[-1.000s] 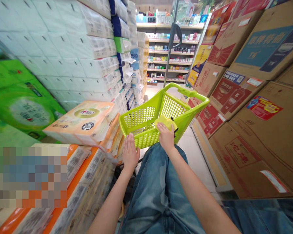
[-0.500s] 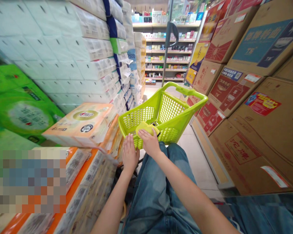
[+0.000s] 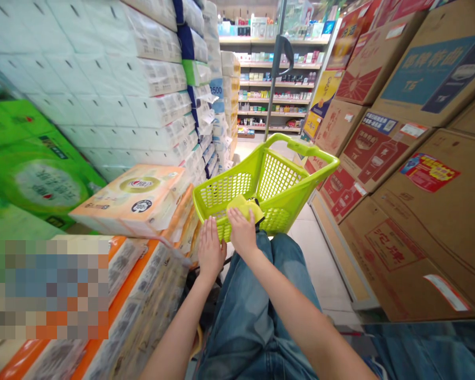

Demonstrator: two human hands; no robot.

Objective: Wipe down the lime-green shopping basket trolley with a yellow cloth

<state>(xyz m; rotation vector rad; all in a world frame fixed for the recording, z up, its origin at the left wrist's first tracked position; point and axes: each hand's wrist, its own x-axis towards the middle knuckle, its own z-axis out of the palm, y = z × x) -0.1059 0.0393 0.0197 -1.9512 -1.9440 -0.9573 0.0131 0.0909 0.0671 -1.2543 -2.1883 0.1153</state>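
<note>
A lime-green shopping basket (image 3: 229, 184) with lattice walls and a raised handle stands tilted just beyond my knees. My left hand (image 3: 211, 248) lies against its near left corner, fingers stretched out and thumb apart. In my right hand (image 3: 242, 235) is a yellow cloth (image 3: 255, 211) with a dark edge, pressed on the near rim of the basket. The fingers rest over the cloth, and part of it hangs to the right toward the basket's inside. My palm hides some of the rim beneath.
White tissue packs (image 3: 98, 95) are stacked high on the left, with an orange tissue pack (image 3: 130, 198) lower down. Cardboard cartons (image 3: 415, 211) wall in the right side. A glass door with a dark handle (image 3: 287, 55) and stocked shelves (image 3: 253, 84) stand ahead.
My right hand and the yellow cloth have shifted slightly right along the basket's rim, and more of the cloth's dark edge shows. My left hand has stayed at the corner.
</note>
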